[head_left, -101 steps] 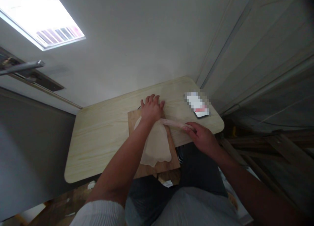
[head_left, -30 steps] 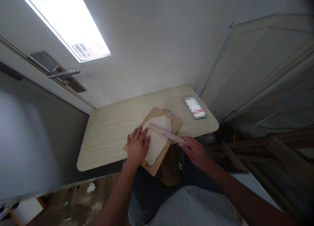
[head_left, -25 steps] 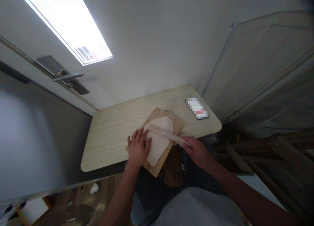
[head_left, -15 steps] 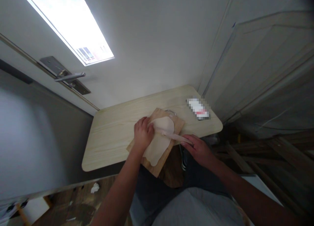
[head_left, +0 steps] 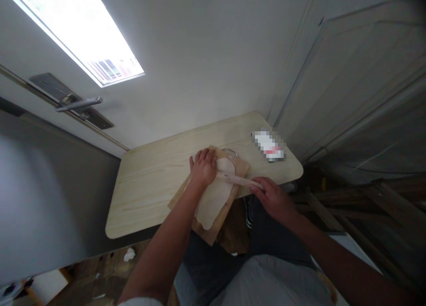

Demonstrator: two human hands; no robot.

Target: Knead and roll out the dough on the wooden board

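Observation:
A pale, flat sheet that looks like rolled-out dough lies on a wooden cutting board, which has a metal loop handle at its far end. My left hand is palm down over the upper left of the sheet, fingers stretched out, the little finger apart. My right hand is closed round the near end of a pale wooden stick. The stick reaches left across the sheet towards my left hand; its far tip is hard to make out there. Whether it is round or flat I cannot tell.
The board rests on a light wood table with rounded corners and juts over its front edge. A blurred-out phone-like object lies at the right. Behind stands a door with a metal handle. Crumpled white paper is on the floor.
My left hand has moved up and right over the sheet, its fingers now stretched farther forward. The stick has shifted slightly up and right with my right hand. The view has tilted a little.

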